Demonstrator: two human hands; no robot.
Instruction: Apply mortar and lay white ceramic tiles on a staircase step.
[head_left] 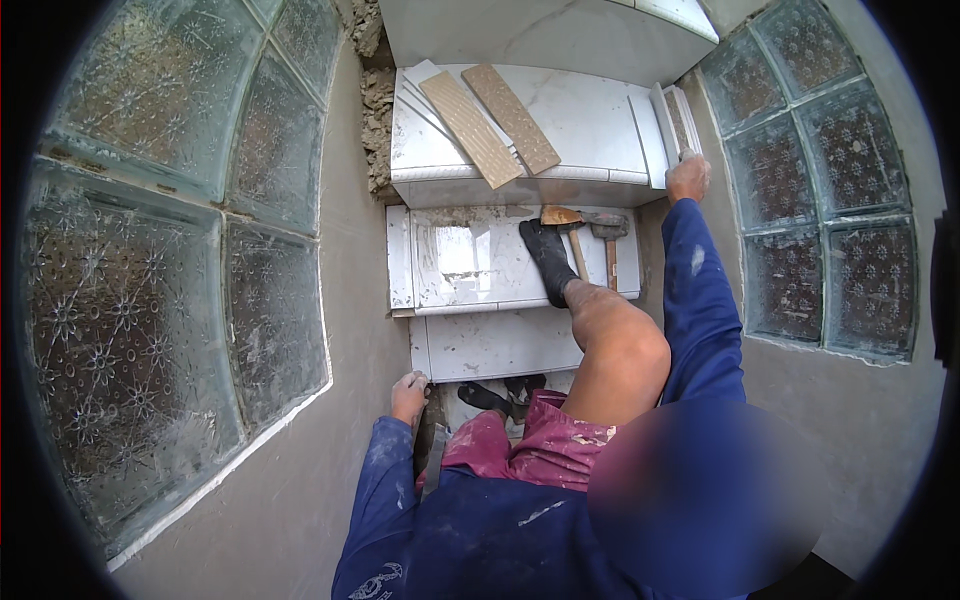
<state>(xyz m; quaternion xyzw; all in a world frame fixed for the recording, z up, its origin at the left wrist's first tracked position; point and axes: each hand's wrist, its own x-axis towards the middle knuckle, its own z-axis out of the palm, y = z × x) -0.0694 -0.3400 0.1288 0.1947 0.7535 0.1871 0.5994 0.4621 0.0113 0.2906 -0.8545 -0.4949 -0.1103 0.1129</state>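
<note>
Dusty blue work top (480, 540), worn by the person, spreads closest, seen from above on a white-tiled staircase. Take the middle step (460, 287) as landmark: a black-covered foot (545, 262) is planted on its right half, probably bracing the long reach. Beyond its right end, the right hand (688, 180) has its grip folded nearly closed on the near end of white strips (686, 118), seemingly to steady them. Nearer than its left end, the left hand (408, 397) meets the lower riser's (500, 345) edge, perhaps for balance; how open that grip is, I cannot tell. On its right half, a tan-headed tool (560, 214) and a grey-headed mallet (606, 224) lie beside the foot, presumably kept handy. Beyond it, two tan textured planks (470, 130) rest slanted, partly over white pieces.
</note>
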